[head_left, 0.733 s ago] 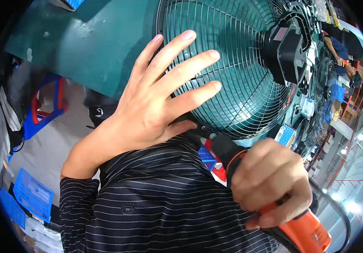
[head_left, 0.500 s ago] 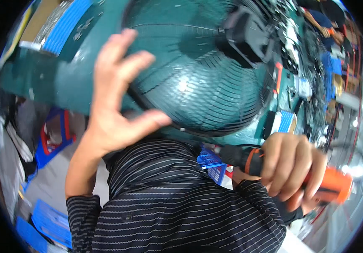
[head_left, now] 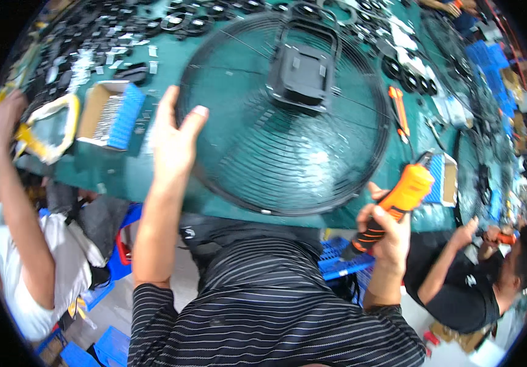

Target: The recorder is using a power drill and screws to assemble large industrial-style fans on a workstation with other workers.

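Observation:
A round black wire fan guard (head_left: 257,205) lies on the green table in front of me. On its far half sits a black box-shaped housing with a frame handle (head_left: 303,76). My left hand (head_left: 174,144) is at the guard's left rim, thumb and fingers apart and nothing held; whether it touches the wire I cannot tell. Beyond the near right rim, my right hand (head_left: 392,235) wraps round an orange and black power screwdriver (head_left: 407,189), which slants with its orange end away from me.
Left of the guard stands an open box of screws (head_left: 111,116), beside a yellow and white ring (head_left: 49,131). An orange-handled tool (head_left: 400,113) and a blue box (head_left: 441,177) lie to the right. Black parts (head_left: 196,24) crowd the far side. Co-workers (head_left: 477,275) flank me.
My view has shifted, and the whole guard now shows. My right hand has turned the power screwdriver so its orange end points away from me. My left hand stays by the rim, fingers apart.

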A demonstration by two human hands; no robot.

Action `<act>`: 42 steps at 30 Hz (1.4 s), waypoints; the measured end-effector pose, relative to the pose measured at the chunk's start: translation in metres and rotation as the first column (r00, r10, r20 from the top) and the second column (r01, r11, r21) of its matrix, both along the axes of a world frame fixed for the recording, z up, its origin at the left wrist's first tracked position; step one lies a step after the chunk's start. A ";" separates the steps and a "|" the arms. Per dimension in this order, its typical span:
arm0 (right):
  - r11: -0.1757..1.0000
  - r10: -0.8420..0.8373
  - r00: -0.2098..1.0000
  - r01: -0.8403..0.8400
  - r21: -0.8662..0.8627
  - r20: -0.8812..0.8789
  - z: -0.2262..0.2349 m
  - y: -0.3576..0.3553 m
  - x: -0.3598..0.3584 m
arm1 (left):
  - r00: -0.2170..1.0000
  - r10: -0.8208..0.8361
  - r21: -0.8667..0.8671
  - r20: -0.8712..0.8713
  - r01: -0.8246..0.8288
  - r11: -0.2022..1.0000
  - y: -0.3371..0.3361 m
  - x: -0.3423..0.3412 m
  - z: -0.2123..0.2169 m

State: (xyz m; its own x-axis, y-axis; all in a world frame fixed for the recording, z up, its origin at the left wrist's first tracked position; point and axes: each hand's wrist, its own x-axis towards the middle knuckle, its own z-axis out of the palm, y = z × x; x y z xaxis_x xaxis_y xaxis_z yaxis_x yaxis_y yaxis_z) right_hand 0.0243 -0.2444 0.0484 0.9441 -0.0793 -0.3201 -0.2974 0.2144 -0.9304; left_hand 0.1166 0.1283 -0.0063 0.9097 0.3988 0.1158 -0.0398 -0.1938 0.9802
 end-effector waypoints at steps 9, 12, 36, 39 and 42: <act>0.994 -0.105 0.992 0.105 -0.003 -0.076 -0.022 -0.078 0.109 | 0.995 -0.003 -0.075 -0.095 -0.004 0.997 -0.072 -0.112 0.019; 0.995 -0.097 0.992 0.098 -0.015 0.086 -0.018 -0.091 0.095 | 0.989 0.067 0.455 0.134 -0.121 0.882 0.009 -0.087 0.036; 0.978 0.084 0.797 0.047 -0.201 0.598 0.011 -0.067 0.016 | 0.837 0.274 0.873 -0.474 0.406 0.270 0.181 0.005 0.074; 0.950 0.097 0.819 0.093 -0.298 0.566 0.017 -0.079 0.019 | 0.913 0.262 0.931 -0.312 0.239 0.276 0.177 -0.010 0.084; 0.919 0.285 0.773 -0.051 -0.392 0.568 0.048 -0.071 0.020 | 0.989 0.132 0.874 0.067 -0.122 0.470 0.143 -0.039 0.096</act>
State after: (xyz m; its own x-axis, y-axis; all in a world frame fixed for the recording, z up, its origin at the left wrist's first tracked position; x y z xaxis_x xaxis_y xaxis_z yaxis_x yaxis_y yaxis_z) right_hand 0.0442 -0.3159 0.0962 0.9360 0.1082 0.3350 0.3481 -0.1424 -0.9266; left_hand 0.0777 0.2715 0.0895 0.8606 0.2061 0.4657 0.0663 -0.9520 0.2989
